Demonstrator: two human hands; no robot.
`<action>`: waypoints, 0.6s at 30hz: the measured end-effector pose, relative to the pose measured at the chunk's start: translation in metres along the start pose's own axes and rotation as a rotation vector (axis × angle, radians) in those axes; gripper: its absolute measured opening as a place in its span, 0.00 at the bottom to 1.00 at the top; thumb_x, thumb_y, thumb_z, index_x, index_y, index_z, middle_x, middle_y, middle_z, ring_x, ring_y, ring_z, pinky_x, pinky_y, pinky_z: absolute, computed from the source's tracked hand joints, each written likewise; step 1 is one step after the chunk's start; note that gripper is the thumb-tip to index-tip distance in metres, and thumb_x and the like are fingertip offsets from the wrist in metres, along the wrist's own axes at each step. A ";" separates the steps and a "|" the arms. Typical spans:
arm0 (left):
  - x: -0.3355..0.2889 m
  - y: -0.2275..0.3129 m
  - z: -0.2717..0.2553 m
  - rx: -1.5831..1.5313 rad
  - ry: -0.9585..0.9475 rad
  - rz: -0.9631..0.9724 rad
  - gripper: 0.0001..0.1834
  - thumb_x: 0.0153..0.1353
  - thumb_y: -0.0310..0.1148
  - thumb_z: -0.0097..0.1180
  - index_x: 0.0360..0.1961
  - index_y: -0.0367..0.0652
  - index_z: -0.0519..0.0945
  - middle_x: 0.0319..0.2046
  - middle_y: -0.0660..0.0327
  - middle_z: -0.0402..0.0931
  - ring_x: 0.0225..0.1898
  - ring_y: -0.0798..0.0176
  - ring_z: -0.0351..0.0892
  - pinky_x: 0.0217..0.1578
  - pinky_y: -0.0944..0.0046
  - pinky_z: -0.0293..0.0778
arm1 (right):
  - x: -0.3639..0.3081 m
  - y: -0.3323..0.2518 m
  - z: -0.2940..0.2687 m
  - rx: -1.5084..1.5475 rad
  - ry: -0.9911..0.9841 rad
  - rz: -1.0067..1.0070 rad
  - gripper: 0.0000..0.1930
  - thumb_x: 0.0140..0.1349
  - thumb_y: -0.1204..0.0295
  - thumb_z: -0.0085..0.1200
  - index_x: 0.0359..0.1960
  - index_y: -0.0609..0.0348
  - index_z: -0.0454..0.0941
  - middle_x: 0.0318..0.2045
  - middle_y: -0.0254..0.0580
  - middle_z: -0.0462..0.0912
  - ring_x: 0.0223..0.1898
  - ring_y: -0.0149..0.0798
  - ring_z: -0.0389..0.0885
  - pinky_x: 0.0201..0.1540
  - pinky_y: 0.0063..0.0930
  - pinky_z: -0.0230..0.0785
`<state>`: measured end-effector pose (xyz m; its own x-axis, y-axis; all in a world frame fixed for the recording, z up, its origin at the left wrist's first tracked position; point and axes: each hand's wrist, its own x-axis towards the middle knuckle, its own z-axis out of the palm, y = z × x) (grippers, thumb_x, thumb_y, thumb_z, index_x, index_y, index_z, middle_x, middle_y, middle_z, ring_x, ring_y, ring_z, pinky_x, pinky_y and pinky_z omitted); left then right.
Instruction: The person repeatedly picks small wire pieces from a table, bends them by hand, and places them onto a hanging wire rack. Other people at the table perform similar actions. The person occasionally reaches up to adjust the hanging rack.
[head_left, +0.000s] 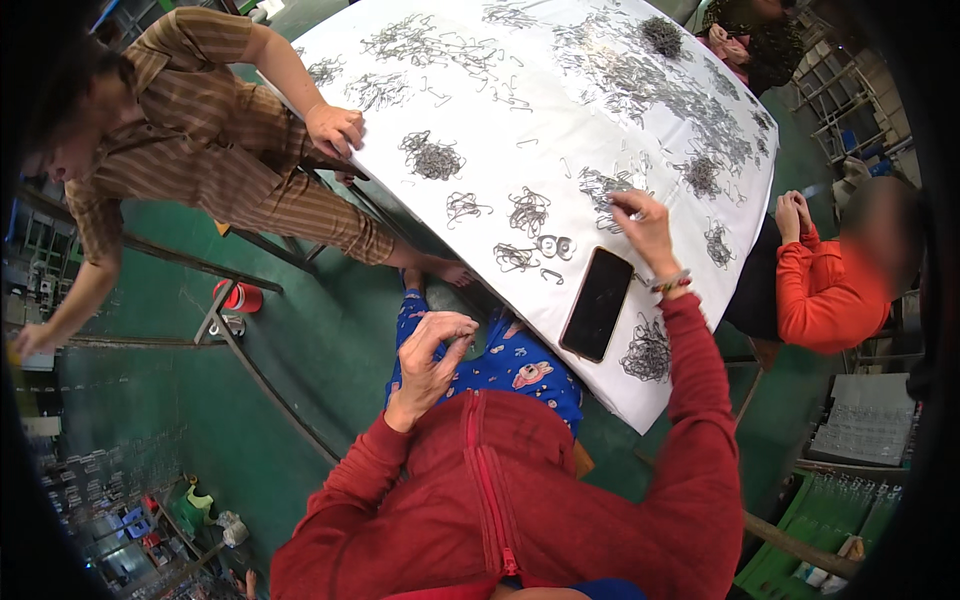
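My left hand [428,365] is raised above my lap, off the table's near edge. Its thumb and fingers are closed in a pinch, and whatever is between them is too small to make out. Over the white table my right hand [648,232] reaches to a loose pile of small bent metal hooks [598,182]. Thumb and fingertips are pressed together there; what they hold cannot be made out. A black phone [597,303] lies below that hand. Small heaps of hooks [528,210] sit left of it, beside two round metal pieces [555,247].
Many more hooks [655,90] spread across the white-covered table [480,130]. Close to my right forearm is a tangled heap [646,352]. A person in striped clothes [200,140] stands at the left, a hand on the table edge. Someone in orange [830,290] sits at the right.
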<state>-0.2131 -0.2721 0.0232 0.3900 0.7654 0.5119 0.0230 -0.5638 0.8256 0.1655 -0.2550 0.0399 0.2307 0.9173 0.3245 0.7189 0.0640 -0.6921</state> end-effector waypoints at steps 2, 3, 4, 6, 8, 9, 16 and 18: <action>0.000 0.000 0.000 -0.027 -0.011 -0.025 0.11 0.53 0.14 0.60 0.36 0.37 0.77 0.36 0.57 0.82 0.39 0.57 0.81 0.41 0.62 0.76 | -0.019 -0.034 0.023 0.204 0.060 0.094 0.12 0.54 0.82 0.57 0.40 0.63 0.84 0.31 0.36 0.81 0.33 0.29 0.78 0.37 0.22 0.70; -0.001 0.000 0.001 -0.045 -0.014 -0.046 0.10 0.54 0.13 0.59 0.36 0.37 0.77 0.35 0.56 0.81 0.39 0.58 0.81 0.41 0.62 0.77 | -0.028 -0.051 0.033 0.240 0.055 0.028 0.12 0.55 0.83 0.55 0.41 0.64 0.84 0.31 0.33 0.80 0.33 0.24 0.77 0.37 0.17 0.68; 0.000 0.000 0.001 -0.057 -0.017 -0.068 0.10 0.55 0.13 0.58 0.36 0.36 0.77 0.34 0.56 0.81 0.39 0.59 0.81 0.42 0.62 0.77 | -0.035 -0.068 0.044 0.316 0.030 0.087 0.13 0.55 0.83 0.55 0.42 0.64 0.84 0.30 0.33 0.80 0.32 0.24 0.76 0.35 0.16 0.67; 0.002 0.000 0.002 -0.061 -0.025 -0.063 0.09 0.55 0.14 0.59 0.36 0.36 0.78 0.35 0.55 0.82 0.39 0.58 0.81 0.41 0.63 0.77 | -0.039 -0.097 0.062 0.457 -0.008 0.139 0.13 0.55 0.82 0.56 0.42 0.64 0.84 0.29 0.33 0.80 0.30 0.22 0.75 0.33 0.15 0.66; 0.007 0.002 0.002 -0.061 -0.024 -0.064 0.09 0.54 0.14 0.60 0.36 0.36 0.78 0.36 0.56 0.82 0.39 0.58 0.82 0.40 0.63 0.78 | -0.029 -0.117 0.072 0.567 -0.085 0.221 0.13 0.55 0.82 0.57 0.43 0.63 0.85 0.28 0.33 0.79 0.28 0.21 0.75 0.29 0.17 0.66; 0.011 0.003 0.002 -0.078 -0.027 -0.052 0.09 0.55 0.15 0.60 0.36 0.36 0.79 0.36 0.57 0.82 0.39 0.59 0.82 0.39 0.65 0.77 | -0.025 -0.126 0.076 0.673 -0.121 0.199 0.13 0.55 0.82 0.58 0.43 0.63 0.85 0.28 0.34 0.79 0.27 0.22 0.76 0.29 0.17 0.66; 0.036 0.009 -0.008 -0.054 -0.134 -0.191 0.06 0.59 0.17 0.58 0.38 0.35 0.80 0.36 0.58 0.81 0.35 0.67 0.81 0.36 0.69 0.76 | -0.032 -0.160 0.083 0.983 -0.340 0.292 0.19 0.58 0.83 0.58 0.53 0.67 0.78 0.32 0.37 0.82 0.29 0.24 0.79 0.34 0.18 0.73; 0.041 0.010 -0.008 -0.025 -0.125 -0.201 0.06 0.59 0.18 0.58 0.37 0.35 0.80 0.35 0.58 0.82 0.35 0.67 0.81 0.36 0.69 0.76 | -0.037 -0.167 0.083 0.958 -0.325 0.315 0.21 0.59 0.83 0.55 0.56 0.66 0.76 0.32 0.38 0.82 0.30 0.25 0.79 0.36 0.19 0.74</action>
<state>-0.2043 -0.2439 0.0549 0.4905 0.8165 0.3047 0.0894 -0.3949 0.9144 -0.0180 -0.2670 0.0897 0.0288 0.9984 -0.0484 -0.1931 -0.0419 -0.9803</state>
